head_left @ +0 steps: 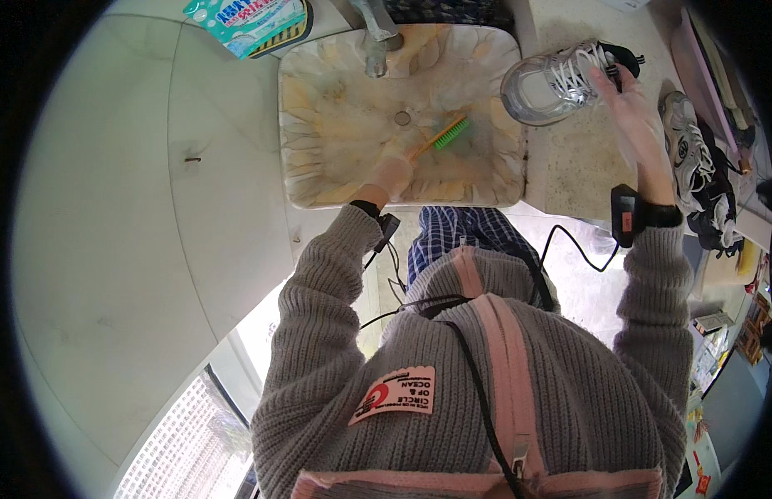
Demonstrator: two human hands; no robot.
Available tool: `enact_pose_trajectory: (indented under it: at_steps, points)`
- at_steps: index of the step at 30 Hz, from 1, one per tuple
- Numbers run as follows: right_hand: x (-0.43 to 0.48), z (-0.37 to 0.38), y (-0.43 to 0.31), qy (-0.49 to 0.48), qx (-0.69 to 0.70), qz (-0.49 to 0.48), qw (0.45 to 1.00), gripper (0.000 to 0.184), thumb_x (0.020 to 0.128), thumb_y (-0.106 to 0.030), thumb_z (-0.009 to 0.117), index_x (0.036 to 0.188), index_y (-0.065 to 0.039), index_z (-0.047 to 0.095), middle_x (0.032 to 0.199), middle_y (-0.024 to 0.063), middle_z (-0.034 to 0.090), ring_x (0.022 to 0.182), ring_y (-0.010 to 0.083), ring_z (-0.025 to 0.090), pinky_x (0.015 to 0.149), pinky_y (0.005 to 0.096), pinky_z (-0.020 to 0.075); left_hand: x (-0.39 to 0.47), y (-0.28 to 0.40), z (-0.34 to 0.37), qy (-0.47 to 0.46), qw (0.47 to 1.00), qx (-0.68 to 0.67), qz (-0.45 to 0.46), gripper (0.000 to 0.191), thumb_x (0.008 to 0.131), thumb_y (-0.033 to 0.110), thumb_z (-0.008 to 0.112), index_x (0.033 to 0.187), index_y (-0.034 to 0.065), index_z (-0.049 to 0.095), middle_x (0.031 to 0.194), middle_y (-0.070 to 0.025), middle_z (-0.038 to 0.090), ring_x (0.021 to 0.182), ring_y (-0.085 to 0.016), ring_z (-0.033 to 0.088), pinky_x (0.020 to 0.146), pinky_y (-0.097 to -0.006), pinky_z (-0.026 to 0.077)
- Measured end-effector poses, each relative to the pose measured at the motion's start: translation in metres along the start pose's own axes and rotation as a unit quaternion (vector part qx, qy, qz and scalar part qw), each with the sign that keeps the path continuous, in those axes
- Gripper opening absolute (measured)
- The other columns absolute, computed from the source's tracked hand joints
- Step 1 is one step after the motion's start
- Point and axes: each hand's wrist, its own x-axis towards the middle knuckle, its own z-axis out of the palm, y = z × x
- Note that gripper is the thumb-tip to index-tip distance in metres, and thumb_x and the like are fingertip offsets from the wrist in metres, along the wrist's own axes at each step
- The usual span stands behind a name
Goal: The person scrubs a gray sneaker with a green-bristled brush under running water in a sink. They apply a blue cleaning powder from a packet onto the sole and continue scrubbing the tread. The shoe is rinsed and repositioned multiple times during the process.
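My left hand (391, 175), in a thin clear glove, is closed around the handle of a green-bristled scrub brush (450, 133) over the marble-patterned sink basin (336, 134). The brush head lies over the basin, right of the round drain (402, 118). At the counter to the right of the basin, my right hand (629, 103), gloved too, grips the heel end of a white and grey lace-up sneaker (551, 84). The sneaker's toe points left and reaches over the basin's right rim. Its laces face up.
A metal faucet (377, 43) stands at the basin's far edge. A teal printed pouch (252, 28) lies at the far left. More sneakers (689, 153) stand on the right, beside a pink-edged container (704, 75). Black cables hang near both wrists.
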Motion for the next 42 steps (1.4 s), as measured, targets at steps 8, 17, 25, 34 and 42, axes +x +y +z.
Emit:
enact_pose_trajectory:
  at_steps: [8,17,25,34,42]
  points:
    - [0.059,0.028,0.03,-0.045,0.075,-0.002,0.996,0.075,0.087,-0.059,0.05,0.125,0.005,0.054,0.12,0.0212,0.061,0.115,0.0298,0.055,0.096,0.0318,0.0392,0.01,-0.013,0.014,-0.096,0.92,-0.377,-0.047,0.041,0.093,0.016,0.053,0.131,0.003,0.046,0.08,-0.0171,0.06,0.068,-0.031,0.06,0.059,-0.0401,0.046]
    - [-0.002,0.006,0.032,0.085,0.354,0.141,0.921,0.055,0.084,-0.036,0.066,0.12,0.005,0.058,0.111,0.0105,0.064,0.1,0.0189,0.059,0.089,0.0265,0.0431,-0.021,0.002,-0.03,-0.128,0.589,-0.793,-0.087,0.047,0.101,0.03,0.045,0.141,0.0089,0.033,0.077,-0.0031,0.044,0.065,-0.011,0.044,0.051,-0.0247,0.033]
    - [-0.054,-0.005,0.063,0.048,0.541,0.193,0.817,0.044,0.092,-0.019,0.057,0.129,0.004,0.051,0.121,0.0081,0.059,0.106,0.0152,0.056,0.09,0.0253,0.0437,-0.028,0.017,-0.046,-0.084,0.59,-0.802,-0.042,0.048,0.101,0.028,0.046,0.143,0.0092,0.032,0.083,-0.0063,0.053,0.066,-0.013,0.049,0.058,-0.0234,0.042]
    - [-0.046,-0.003,0.042,0.105,0.535,0.192,0.816,0.035,0.093,-0.016,0.055,0.123,0.004,0.056,0.118,0.0105,0.062,0.108,0.0167,0.059,0.092,0.0272,0.0467,-0.016,0.025,-0.03,0.007,0.622,-0.775,-0.109,0.041,0.102,0.026,0.042,0.138,0.007,0.038,0.081,-0.0024,0.048,0.064,-0.008,0.043,0.054,-0.0211,0.038]
    - [-0.073,0.019,-0.014,0.172,0.65,0.229,0.703,0.046,0.096,-0.035,0.047,0.129,-0.002,0.05,0.124,0.0112,0.056,0.11,0.0217,0.058,0.092,0.0343,0.0507,-0.024,0.028,-0.017,0.208,0.909,-0.35,-0.089,0.046,0.102,0.037,0.043,0.135,0.0056,0.044,0.079,-0.0015,0.051,0.065,-0.008,0.047,0.053,-0.0242,0.04]
